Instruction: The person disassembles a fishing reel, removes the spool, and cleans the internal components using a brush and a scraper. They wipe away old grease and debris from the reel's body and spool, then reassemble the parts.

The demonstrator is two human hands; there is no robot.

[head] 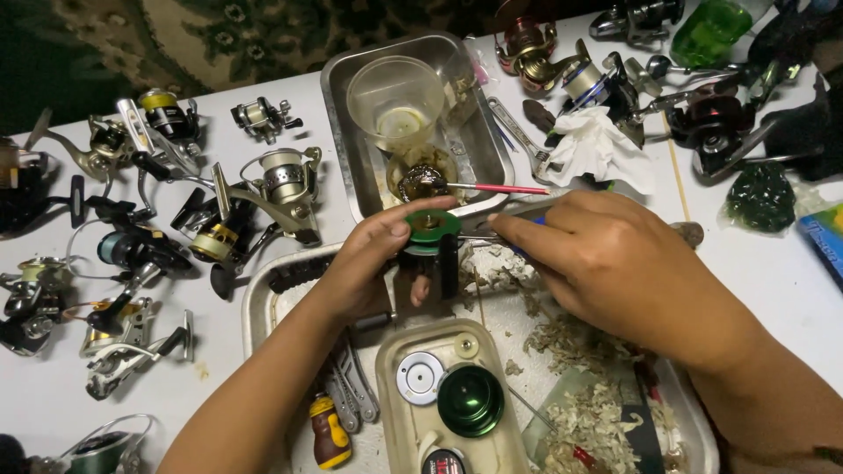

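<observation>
The left hand (373,263), at frame centre, is closed around a dark fishing reel body (430,263), thumb and forefinger resting on the rim of its green spool (432,225). The spool's flat face is turned up toward the camera, so its axis runs roughly vertical, with the reel body hanging beneath it. The right hand (606,263) comes in from the right, fingers curled round a slim tool (505,215) whose blue-marked tip reaches leftward to the spool's edge; how firmly it grips cannot be told. Both hands sit over a large metal tray (255,307) littered with pale shavings (580,351). Just below the reel, a beige parts tray (395,412) carries a green cap (471,401) and a white disc (420,377). Directly above, a steel pan (338,96) holds a clear plastic cup (395,101) and a red-handled brush (509,188), leaving little room upward. Assorted spinning reels (219,219) crowd the white table (773,272) at left and upper right; bare surface lies at right centre.
</observation>
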